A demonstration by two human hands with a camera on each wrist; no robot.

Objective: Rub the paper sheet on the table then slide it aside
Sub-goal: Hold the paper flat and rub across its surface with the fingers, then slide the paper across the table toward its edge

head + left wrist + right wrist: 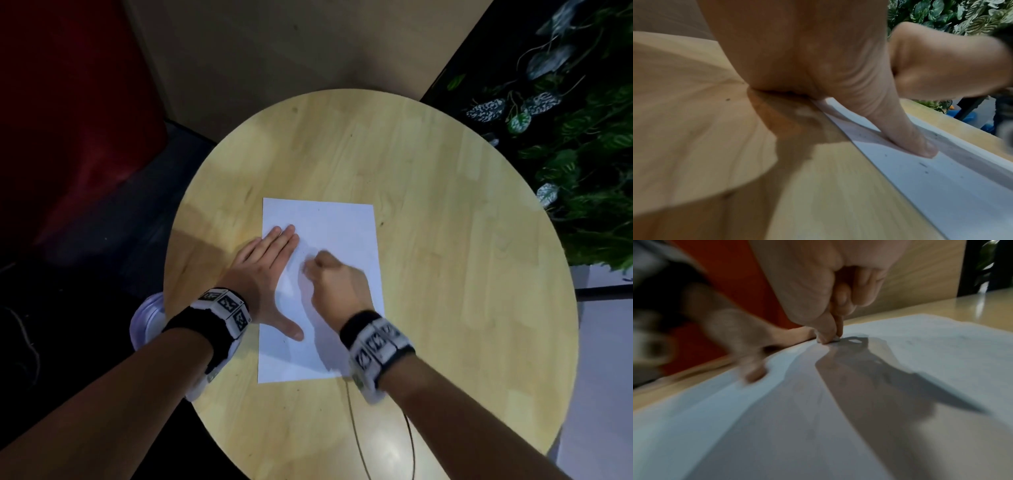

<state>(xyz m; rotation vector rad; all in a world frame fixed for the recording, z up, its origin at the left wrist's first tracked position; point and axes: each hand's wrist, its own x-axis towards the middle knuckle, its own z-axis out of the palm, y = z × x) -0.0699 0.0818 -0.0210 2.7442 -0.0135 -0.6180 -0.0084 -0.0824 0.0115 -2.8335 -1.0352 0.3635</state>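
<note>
A white paper sheet (339, 226) lies lengthwise on the round wooden table (445, 240). My left hand (274, 270) lies flat across the sheet's left edge, fingers straight and thumb spread onto the paper (941, 178). My right hand (310, 267) hovers low over the sheet's middle, fingers curled. In the right wrist view its thumb and fingertips (826, 335) pinch a small white piece, seemingly an eraser (836, 339), against the paper (900, 402). The right hand is blurred in the head view. The left hand's thumb (906, 134) presses the sheet down.
Leafy plants (582, 144) stand beyond the table's right side. A dark red surface (68, 137) is at the left. A clear plastic object (147, 318) sits under my left forearm at the table's left rim. A thin cord (356, 431) crosses the near edge.
</note>
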